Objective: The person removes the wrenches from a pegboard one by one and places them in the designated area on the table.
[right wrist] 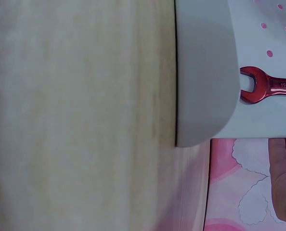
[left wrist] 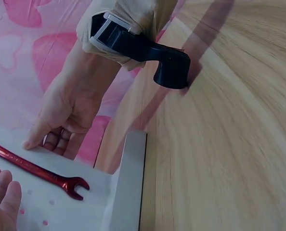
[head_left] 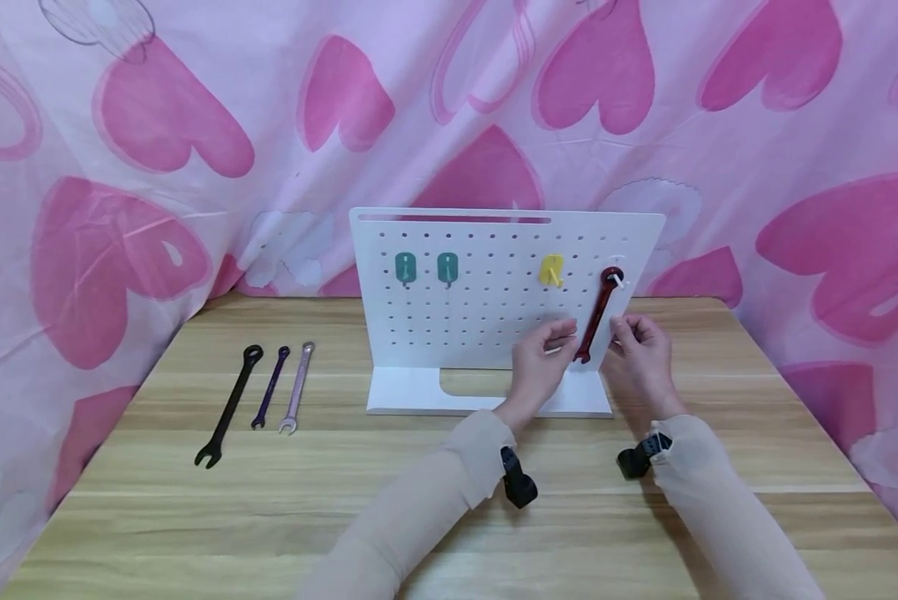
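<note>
A red combination wrench (head_left: 597,317) hangs by its ring end from a hook near the right side of the white pegboard (head_left: 486,292), open jaw down. My left hand (head_left: 542,362) is just left of the wrench, fingers loosely bent and holding nothing. At the board's right edge is my right hand (head_left: 644,358), its thumb at the front and its fingers partly hidden behind the edge; it seems to grip the board there. The left wrist view shows this right hand (left wrist: 68,108) beside the wrench (left wrist: 42,172). In the right wrist view, the wrench's open end (right wrist: 258,85) lies against the board.
A black wrench (head_left: 231,404), a dark purple wrench (head_left: 272,387) and a pale lilac wrench (head_left: 297,387) lie on the wooden table (head_left: 306,517) at left. Two green hooks (head_left: 406,267) and a yellow hook (head_left: 551,270) are on the board. Behind hangs a pink heart-patterned cloth (head_left: 283,217).
</note>
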`<state>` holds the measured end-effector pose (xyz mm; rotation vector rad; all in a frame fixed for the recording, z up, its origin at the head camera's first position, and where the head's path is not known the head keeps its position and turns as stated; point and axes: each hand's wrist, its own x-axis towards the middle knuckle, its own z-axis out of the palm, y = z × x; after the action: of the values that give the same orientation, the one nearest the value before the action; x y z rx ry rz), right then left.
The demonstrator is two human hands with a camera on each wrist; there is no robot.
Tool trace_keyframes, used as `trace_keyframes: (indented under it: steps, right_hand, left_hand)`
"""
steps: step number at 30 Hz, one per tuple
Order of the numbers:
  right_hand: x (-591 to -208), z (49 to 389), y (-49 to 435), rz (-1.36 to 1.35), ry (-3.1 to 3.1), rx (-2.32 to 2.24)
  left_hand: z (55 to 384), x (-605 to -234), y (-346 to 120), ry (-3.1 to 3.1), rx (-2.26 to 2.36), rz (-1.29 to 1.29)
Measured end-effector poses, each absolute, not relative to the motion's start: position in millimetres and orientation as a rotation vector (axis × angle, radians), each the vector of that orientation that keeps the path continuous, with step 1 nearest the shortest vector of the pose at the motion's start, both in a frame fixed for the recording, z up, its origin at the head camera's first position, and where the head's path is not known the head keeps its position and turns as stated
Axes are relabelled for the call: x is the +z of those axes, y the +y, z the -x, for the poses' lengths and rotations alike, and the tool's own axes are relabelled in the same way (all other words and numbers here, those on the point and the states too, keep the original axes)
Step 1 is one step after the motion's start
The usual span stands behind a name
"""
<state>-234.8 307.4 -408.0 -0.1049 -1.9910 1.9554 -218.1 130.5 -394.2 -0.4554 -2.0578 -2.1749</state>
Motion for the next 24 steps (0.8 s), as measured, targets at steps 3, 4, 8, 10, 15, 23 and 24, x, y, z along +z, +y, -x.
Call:
trace_keyframes:
  steps: [3,4,8,10,15,23,24]
  right_hand:
    - [-413,238,309,0.059,-1.972,1.939]
    - [-415,240,312,0.035,-1.94,1.972]
    - [-412,238,310,0.06,-1.955,1.971]
    - [-409,236,309,0.093,-1.956,1.986]
    - [-404,234,306,0.148,-1.964,1.986]
    - [-405,235,304,0.135,-1.941,1.981]
    - [-405,235,304,0.132,-1.947,1.975]
  left_hand:
    - [220,-393,138,-2.035,-2.2,0.421]
    - [220,-393,140,-2.03,-2.208,0.406]
    - [222,-394,147,-2.046,-2.241,0.344]
    - [224,-395,149,-2.061,-2.258,0.33]
    - [225,-397,153,-2.089,-2.265,0.329]
    - [226,-399,162,-2.089,-2.195,0.366]
    - [226,-399,164,-2.087,-2.188,0.367]
